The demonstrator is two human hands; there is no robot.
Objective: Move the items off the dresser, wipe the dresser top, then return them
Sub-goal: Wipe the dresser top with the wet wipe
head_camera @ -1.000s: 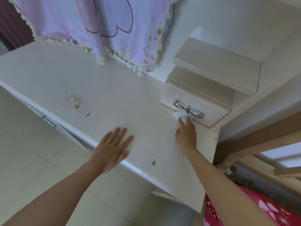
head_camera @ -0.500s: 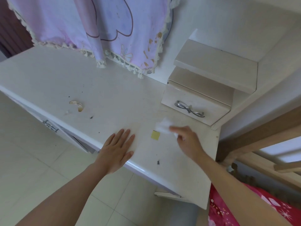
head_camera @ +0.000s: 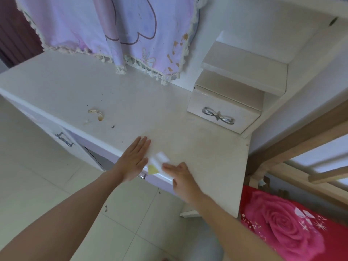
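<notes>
The white dresser top [head_camera: 169, 113] is dusty, with dark specks and a pale curled scrap [head_camera: 96, 114] toward its left. My left hand [head_camera: 134, 160] lies flat at the front edge, fingers straight. My right hand [head_camera: 181, 178], blurred by motion, presses a white wipe [head_camera: 160, 158] against the top with straight fingers, just right of the left hand. A small yellow scrap [head_camera: 152, 169] sits at the front edge under the wipe, between my two hands.
A small drawer box [head_camera: 224, 113] with a bow-shaped handle and shelves above stands at the back right. A purple fringed cloth [head_camera: 122, 31] hangs behind the top. A wooden bed frame [head_camera: 301, 140] and red rose blanket [head_camera: 291, 228] lie right. Tiled floor below.
My right hand has swept the wipe from the small drawer box toward the front edge, pushing the yellow scrap along. The left hand has stayed flat at the edge.
</notes>
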